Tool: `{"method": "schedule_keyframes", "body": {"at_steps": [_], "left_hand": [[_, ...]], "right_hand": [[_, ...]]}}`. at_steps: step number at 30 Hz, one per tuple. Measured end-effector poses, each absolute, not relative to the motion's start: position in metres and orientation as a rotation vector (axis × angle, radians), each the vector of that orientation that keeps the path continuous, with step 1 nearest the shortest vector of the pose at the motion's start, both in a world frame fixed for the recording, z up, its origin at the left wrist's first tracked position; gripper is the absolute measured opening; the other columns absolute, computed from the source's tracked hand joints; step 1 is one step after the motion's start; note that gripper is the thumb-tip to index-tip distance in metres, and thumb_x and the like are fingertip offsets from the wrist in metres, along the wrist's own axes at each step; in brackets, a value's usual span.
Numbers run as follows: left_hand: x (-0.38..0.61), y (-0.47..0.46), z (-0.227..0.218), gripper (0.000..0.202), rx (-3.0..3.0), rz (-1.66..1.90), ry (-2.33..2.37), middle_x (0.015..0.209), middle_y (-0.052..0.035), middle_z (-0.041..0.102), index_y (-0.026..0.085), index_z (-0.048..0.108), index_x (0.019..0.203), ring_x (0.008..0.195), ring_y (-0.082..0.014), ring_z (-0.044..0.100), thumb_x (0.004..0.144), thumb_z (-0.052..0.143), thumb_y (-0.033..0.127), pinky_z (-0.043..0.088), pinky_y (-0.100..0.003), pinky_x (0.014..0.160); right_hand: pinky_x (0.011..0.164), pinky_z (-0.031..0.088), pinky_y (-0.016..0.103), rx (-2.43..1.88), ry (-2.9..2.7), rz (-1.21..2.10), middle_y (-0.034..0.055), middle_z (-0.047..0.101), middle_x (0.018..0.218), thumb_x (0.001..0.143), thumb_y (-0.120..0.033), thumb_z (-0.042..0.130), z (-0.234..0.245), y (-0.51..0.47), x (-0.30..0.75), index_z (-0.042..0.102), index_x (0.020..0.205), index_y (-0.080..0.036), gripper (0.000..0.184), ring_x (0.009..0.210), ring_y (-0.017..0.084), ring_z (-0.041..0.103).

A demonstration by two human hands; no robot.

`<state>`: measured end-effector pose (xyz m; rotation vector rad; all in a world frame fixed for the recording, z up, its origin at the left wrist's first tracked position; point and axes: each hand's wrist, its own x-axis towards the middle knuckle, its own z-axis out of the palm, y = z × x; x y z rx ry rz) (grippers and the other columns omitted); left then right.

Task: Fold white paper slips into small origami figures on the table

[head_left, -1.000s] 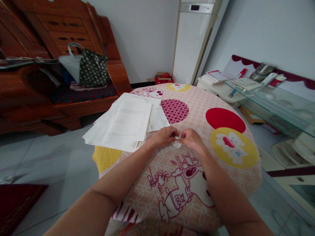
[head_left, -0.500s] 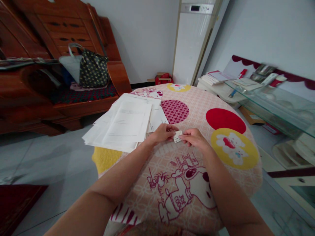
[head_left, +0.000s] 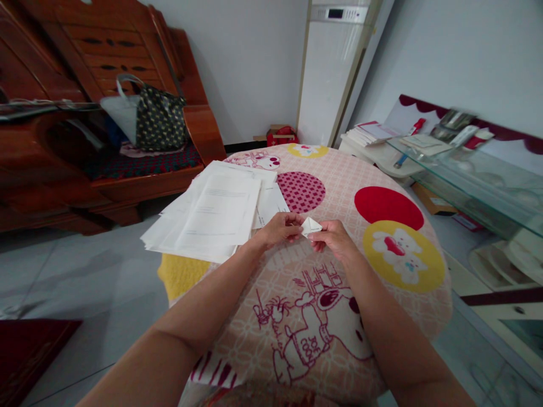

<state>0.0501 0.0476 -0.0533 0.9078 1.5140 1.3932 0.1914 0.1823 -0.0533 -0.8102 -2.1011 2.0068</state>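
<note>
A small folded piece of white paper (head_left: 311,226) with printed marks is held just above the round table (head_left: 339,169). My right hand (head_left: 333,236) pinches its right side between thumb and fingers. On its left edge, my left hand (head_left: 282,229) also pinches, its fingertips closed at the paper's corner. Both forearms reach in from the bottom of the view. To the left of my left hand lies a spread stack of printed sheets (head_left: 212,215), one corner near my wrist.
A patterned cloth with cartoon figures covers the table. At right stands a glass-topped cabinet (head_left: 475,175) with papers and small items. Behind at left, a wooden bench (head_left: 169,169) carries a dotted bag (head_left: 161,118). A tall white air conditioner (head_left: 326,79) stands in the corner.
The folded paper has turned between my fingers and moved slightly up and to the right; a different face with a pointed top now shows. Both hands stay at nearly the same place.
</note>
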Motion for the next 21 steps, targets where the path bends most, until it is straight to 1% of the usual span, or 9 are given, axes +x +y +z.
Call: {"method": "schedule_keyframes", "body": {"at_steps": [2, 4, 8, 12, 14, 17, 19, 21], "left_hand": [[0.0497, 0.0472, -0.0517, 0.016, 1.031, 1.369, 1.666, 0.059, 0.0054, 0.055, 0.012, 0.068, 0.089, 0.050, -0.0054, 0.045, 0.076, 0.068, 0.022, 0.034, -0.017, 0.049], [0.0503, 0.0467, -0.0500, 0.016, 1.150, 1.356, 1.780, 0.057, 0.0063, 0.053, 0.013, 0.068, 0.087, 0.049, -0.0055, 0.043, 0.077, 0.068, 0.026, 0.031, -0.018, 0.048], [0.0515, 0.0454, -0.0492, 0.014, 1.308, 1.287, 1.851, 0.057, 0.0050, 0.055, 0.013, 0.067, 0.082, 0.051, -0.0070, 0.047, 0.079, 0.066, 0.026, 0.032, -0.018, 0.051], [0.0500, 0.0440, -0.0510, 0.009, 1.365, 1.256, 1.921, 0.061, 0.0024, 0.061, 0.013, 0.064, 0.078, 0.056, -0.0085, 0.052, 0.080, 0.062, 0.022, 0.035, -0.019, 0.053], [0.0494, 0.0436, -0.0512, 0.008, 1.390, 1.253, 1.955, 0.063, 0.0021, 0.061, 0.014, 0.063, 0.077, 0.058, -0.0089, 0.053, 0.080, 0.062, 0.021, 0.035, -0.019, 0.054], [0.0499, 0.0433, -0.0503, 0.005, 1.464, 1.227, 2.023, 0.063, 0.0032, 0.059, 0.014, 0.062, 0.076, 0.059, -0.0087, 0.051, 0.079, 0.062, 0.019, 0.035, -0.019, 0.056], [0.0507, 0.0431, -0.0497, 0.003, 1.542, 1.190, 2.066, 0.065, 0.0028, 0.059, 0.015, 0.062, 0.077, 0.061, -0.0092, 0.051, 0.079, 0.060, 0.016, 0.036, -0.020, 0.058], [0.0515, 0.0427, -0.0494, 0.006, 1.653, 1.120, 2.105, 0.071, 0.0010, 0.062, 0.015, 0.063, 0.079, 0.065, -0.0101, 0.053, 0.078, 0.058, 0.011, 0.038, -0.021, 0.061]], "right_hand": [[0.043, 0.042, 0.021, -0.824, -2.199, 1.925, 0.0020, 0.065, 0.052, 0.063, -0.024, 0.070, -0.0539, 0.1832, 0.1922, 0.064, 0.064, -0.015, 0.011, 0.042, 0.011, 0.056], [0.043, 0.041, 0.021, -0.790, -2.329, 1.818, 0.0008, 0.064, 0.052, 0.065, -0.022, 0.068, -0.0548, 0.1839, 0.1933, 0.065, 0.064, -0.015, 0.008, 0.044, 0.011, 0.056], [0.045, 0.038, 0.021, -0.665, -2.506, 1.608, -0.0016, 0.060, 0.052, 0.068, -0.022, 0.066, -0.0541, 0.1847, 0.1949, 0.065, 0.064, -0.016, 0.007, 0.047, 0.011, 0.054], [0.047, 0.030, 0.022, -0.608, -2.546, 1.359, -0.0036, 0.051, 0.049, 0.073, -0.029, 0.066, -0.0496, 0.1874, 0.1952, 0.056, 0.053, -0.017, 0.024, 0.048, 0.010, 0.044], [0.049, 0.027, 0.023, -0.573, -2.519, 1.284, -0.0042, 0.047, 0.050, 0.074, -0.030, 0.065, -0.0482, 0.1892, 0.1954, 0.055, 0.053, -0.017, 0.027, 0.050, 0.009, 0.041], [0.051, 0.028, 0.024, -0.535, -2.482, 1.246, -0.0039, 0.048, 0.055, 0.075, -0.032, 0.066, -0.0478, 0.1911, 0.1959, 0.060, 0.060, -0.017, 0.022, 0.054, 0.011, 0.042], [0.053, 0.030, 0.024, -0.531, -2.492, 1.193, -0.0032, 0.051, 0.057, 0.077, -0.031, 0.066, -0.0477, 0.1914, 0.1963, 0.063, 0.063, -0.017, 0.019, 0.057, 0.012, 0.045], [0.056, 0.033, 0.024, -0.524, -2.532, 1.105, -0.0023, 0.055, 0.059, 0.078, -0.028, 0.066, -0.0470, 0.1911, 0.1968, 0.065, 0.065, -0.016, 0.017, 0.059, 0.013, 0.049]]}}
